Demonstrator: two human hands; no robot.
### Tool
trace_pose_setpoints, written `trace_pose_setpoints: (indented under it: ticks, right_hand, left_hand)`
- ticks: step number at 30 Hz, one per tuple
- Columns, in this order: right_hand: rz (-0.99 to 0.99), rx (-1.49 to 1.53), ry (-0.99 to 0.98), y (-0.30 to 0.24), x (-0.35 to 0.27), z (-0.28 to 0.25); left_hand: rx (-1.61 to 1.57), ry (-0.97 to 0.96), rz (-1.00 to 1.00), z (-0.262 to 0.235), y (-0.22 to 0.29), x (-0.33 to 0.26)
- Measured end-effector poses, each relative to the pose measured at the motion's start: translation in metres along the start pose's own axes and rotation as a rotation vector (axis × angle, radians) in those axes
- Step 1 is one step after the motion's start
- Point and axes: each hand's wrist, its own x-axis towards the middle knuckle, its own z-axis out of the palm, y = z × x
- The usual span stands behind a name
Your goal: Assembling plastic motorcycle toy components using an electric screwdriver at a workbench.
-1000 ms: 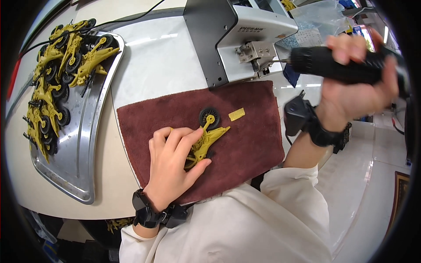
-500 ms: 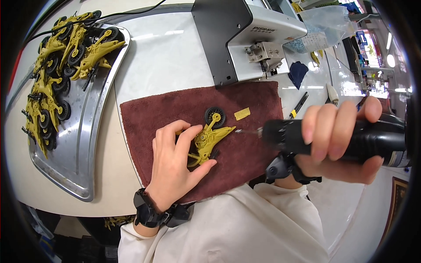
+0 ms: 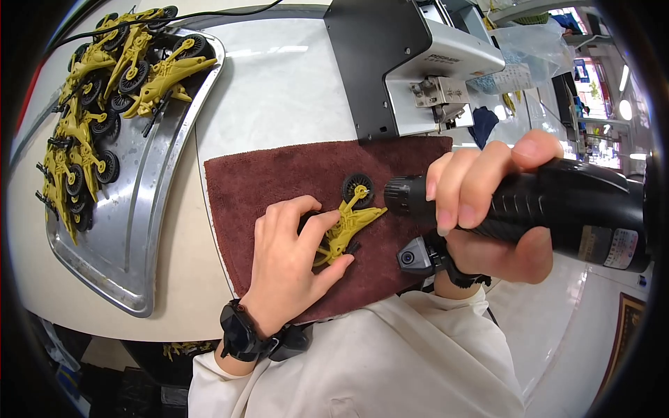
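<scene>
A yellow toy motorcycle (image 3: 350,224) with black wheels lies on its side on a dark red cloth (image 3: 258,181). My left hand (image 3: 287,254) grips its near end between thumb and fingers, hiding part of one wheel. Wrapped round a black electric screwdriver (image 3: 571,209), my right hand (image 3: 488,209) holds the tool level at the right of the toy. Its front end stands close to the toy's upper wheel and pointed yellow tip; the bit is hard to make out here.
A metal tray (image 3: 143,230) on the left carries several similar yellow motorcycles (image 3: 164,76). Beyond the cloth stands a grey-and-black machine (image 3: 390,63). A dark blue cloth scrap (image 3: 483,125) and a clear plastic bag (image 3: 523,59) lie to its right. A black cable (image 3: 167,17) runs across the back.
My right hand has brought the screwdriver left, closer to the motorcycle's upper wheel. My left hand keeps its grip on the toy. The whole view has shifted slightly.
</scene>
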Motion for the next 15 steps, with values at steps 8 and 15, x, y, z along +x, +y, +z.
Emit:
trace_pose_setpoints:
  ticks: [8, 15]
  right_hand:
    - [0.123, 0.014, 0.166, 0.011, 0.0, 0.01]
    - [0.228, -0.055, 0.179, 0.011, 0.009, 0.016]
  left_hand:
    - [-0.007, -0.008, 0.009, 0.0, -0.002, 0.002]
    - [-0.03, -0.009, -0.015, 0.0, -0.002, 0.003]
